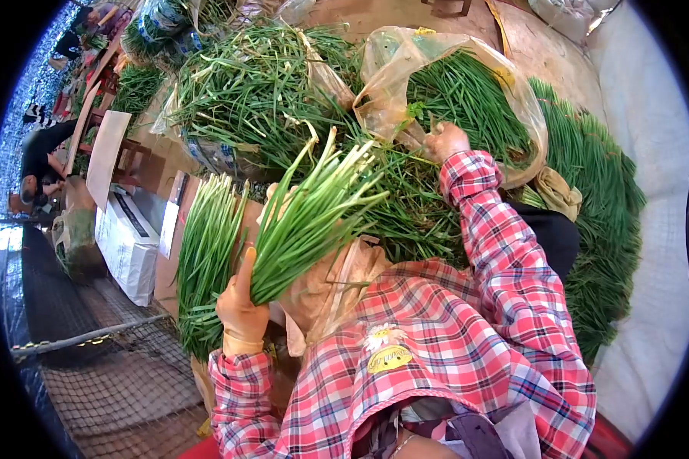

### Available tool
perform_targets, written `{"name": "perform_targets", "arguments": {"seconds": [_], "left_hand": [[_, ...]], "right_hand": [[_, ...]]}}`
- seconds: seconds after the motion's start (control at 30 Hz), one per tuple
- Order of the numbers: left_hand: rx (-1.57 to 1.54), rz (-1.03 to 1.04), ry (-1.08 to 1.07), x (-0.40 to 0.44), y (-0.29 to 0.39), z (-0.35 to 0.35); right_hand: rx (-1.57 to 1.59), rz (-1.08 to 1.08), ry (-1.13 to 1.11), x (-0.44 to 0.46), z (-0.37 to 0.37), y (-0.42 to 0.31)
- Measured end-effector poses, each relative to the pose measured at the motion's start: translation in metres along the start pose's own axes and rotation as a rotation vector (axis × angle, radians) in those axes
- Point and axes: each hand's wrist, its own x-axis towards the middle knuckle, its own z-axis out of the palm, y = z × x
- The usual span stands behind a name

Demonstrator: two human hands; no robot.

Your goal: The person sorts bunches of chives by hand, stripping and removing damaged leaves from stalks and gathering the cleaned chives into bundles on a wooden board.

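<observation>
My left hand [243, 310] is closed around a bunch of garlic chives [310, 222], its pale stem ends pointing up and away from me. Beside it, more chives [210, 252] lie in a neat pile on a board. My right hand [445, 143] is closed at the near-left edge of a clear plastic bag [386, 92] full of green chives [475, 99]. Its fingertips are partly turned away, so I cannot tell whether they grip the bag or a stalk. Loose chives and trimmings [413, 199] lie just below that hand.
A large heap of tangled chives [260, 84] stands ahead of me. Long rows of chives [605, 191] line the right side by a white sheet [651, 306]. At left are a white box [126, 245], netting [122, 382] and a person [42, 164] in dark clothing.
</observation>
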Motion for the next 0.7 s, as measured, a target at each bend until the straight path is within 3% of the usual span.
{"name": "perform_targets", "arguments": {"seconds": [0.07,0.1,0.13,0.17,0.2,0.27,0.33,0.4,0.47,0.53,0.6,0.67,0.7], "left_hand": [[-0.139,-0.041,0.075,-0.002,-0.004,-0.001],[-0.211,-0.104,0.056,-0.007,-0.012,-0.004],[-0.197,-0.111,0.068,-0.007,-0.015,-0.007],[-0.229,-0.117,0.118,-0.007,-0.018,-0.011],[-0.259,-0.122,0.167,-0.008,-0.021,-0.015],[-0.251,-0.138,0.186,-0.006,-0.024,-0.022],[-0.158,-0.143,0.195,0.000,-0.016,-0.031],[-0.160,-0.113,0.206,0.002,-0.017,-0.028],[-0.176,-0.073,0.183,0.007,-0.014,-0.025],[-0.162,-0.045,0.175,0.014,-0.004,-0.024],[-0.049,-0.017,0.099,0.019,0.006,-0.026],[-0.003,-0.008,0.089,0.022,0.009,-0.024],[-0.064,0.006,0.067,0.024,0.010,-0.023]], "right_hand": [[-0.534,-0.092,0.145,-0.006,-0.025,-0.007],[-0.647,-0.057,0.036,-0.010,-0.037,-0.009],[-1.038,-0.032,-0.197,-0.008,-0.038,-0.006],[-1.081,-0.074,-0.232,0.048,-0.016,0.062],[-1.283,-0.038,-0.264,0.019,-0.005,0.048],[-1.314,-0.217,-0.321,-0.015,-0.006,0.023],[-0.892,-0.177,-0.245,-0.054,-0.014,-0.040],[-0.373,-0.680,-0.161,-0.075,-0.019,-0.074],[-0.357,-1.118,-0.006,-0.076,0.006,-0.102],[-0.457,-1.142,0.074,-0.104,0.028,-0.129],[-0.348,-1.005,-0.356,-0.113,0.044,-0.146],[-0.032,-0.601,-0.656,-0.141,0.033,-0.151],[0.170,-0.739,-0.602,-0.118,0.073,-0.128]]}}
